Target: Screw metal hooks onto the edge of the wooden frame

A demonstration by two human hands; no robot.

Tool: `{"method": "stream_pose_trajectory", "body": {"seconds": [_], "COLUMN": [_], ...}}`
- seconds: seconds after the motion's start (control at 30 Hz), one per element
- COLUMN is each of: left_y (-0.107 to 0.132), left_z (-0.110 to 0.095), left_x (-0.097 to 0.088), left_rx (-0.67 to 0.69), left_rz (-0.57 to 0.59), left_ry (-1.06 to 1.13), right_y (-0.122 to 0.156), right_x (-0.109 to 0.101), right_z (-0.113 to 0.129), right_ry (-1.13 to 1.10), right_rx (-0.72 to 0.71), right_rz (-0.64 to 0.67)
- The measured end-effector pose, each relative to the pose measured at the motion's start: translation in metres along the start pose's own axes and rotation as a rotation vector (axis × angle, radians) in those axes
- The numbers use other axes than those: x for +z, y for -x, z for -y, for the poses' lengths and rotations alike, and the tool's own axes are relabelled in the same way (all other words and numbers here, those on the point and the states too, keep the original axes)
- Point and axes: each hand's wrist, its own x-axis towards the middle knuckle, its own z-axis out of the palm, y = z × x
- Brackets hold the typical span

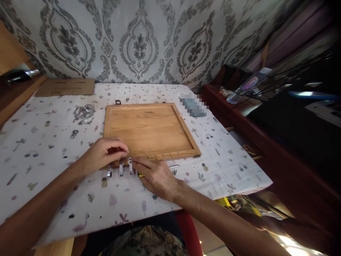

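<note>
A framed wooden panel (pixel 149 129) lies flat on the table, and small dark holes dot its near edge. Along the left part of that edge sit three shiny metal clips (pixel 121 168), sticking out toward me. My left hand (pixel 102 153) pinches something tiny just above them, too small to make out. With extended fingertips my right hand (pixel 160 177) holds the rightmost metal clip (pixel 130 165) against the edge. Under my right palm lies a screwdriver (pixel 174 166); part of its yellow and black handle and its thin shaft show, the rest is hidden.
Left of the panel is a pile of metal clips (pixel 84 113), with a loose dark ring-like piece (pixel 74 134) nearby. Cardboard (pixel 65 87) lies at the back left, and a blurred flat object (pixel 193 106) at the right. A plastic bottle (pixel 249 85) stands on the side furniture.
</note>
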Motion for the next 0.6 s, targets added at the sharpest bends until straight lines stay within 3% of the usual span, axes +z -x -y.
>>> {"method": "stream_pose_trajectory", "body": {"seconds": [0.13, 0.37, 0.5, 0.6], "left_y": [0.003, 0.004, 0.007, 0.009], "left_z": [-0.001, -0.005, 0.001, 0.004], "left_x": [-0.007, -0.004, -0.009, -0.021], "left_rx": [-0.128, -0.028, -0.274, -0.381], "left_rz": [-0.109, -0.183, -0.212, -0.247], "left_ry": [-0.095, -0.278, -0.126, -0.177], "right_y": [0.001, 0.002, 0.0, -0.003], "right_x": [0.0, 0.002, 0.003, 0.002], "right_z": [-0.001, 0.0, 0.002, 0.006], "right_ry": [-0.001, 0.0, -0.028, 0.013], "right_rx": [-0.003, 0.025, 0.048, 0.062], "right_rz": [0.016, -0.005, 0.016, -0.007]}}
